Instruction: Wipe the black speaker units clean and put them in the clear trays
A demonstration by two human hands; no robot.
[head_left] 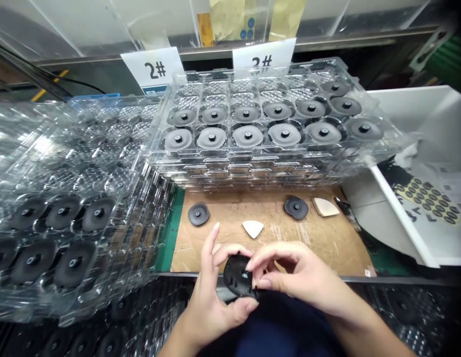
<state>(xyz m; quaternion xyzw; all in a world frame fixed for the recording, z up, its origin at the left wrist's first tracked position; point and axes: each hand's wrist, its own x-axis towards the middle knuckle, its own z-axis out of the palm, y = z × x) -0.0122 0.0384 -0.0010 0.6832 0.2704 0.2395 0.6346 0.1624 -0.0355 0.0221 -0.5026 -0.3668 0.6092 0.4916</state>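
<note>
Near the front edge of the table, my left hand (211, 292) grips a black plastic part (236, 275) between thumb and fingers, its inner side with small pegs facing up. The thumb and fingertips of my right hand (290, 270) pinch the right edge of the same part. Beyond my hands, a black round part (198, 214) lies at the left of the cardboard (223, 198) and another black part (296, 207) at the right. Between them sits a white triangular pad (253, 228).
Stacked clear trays (253, 153) with black parts stand behind the cardboard. More clear trays (137, 213) fill the left side. On the right is a white bin (401, 218) holding a sheet of oval stickers (429, 198). A folded pale cloth (325, 207) lies near it.
</note>
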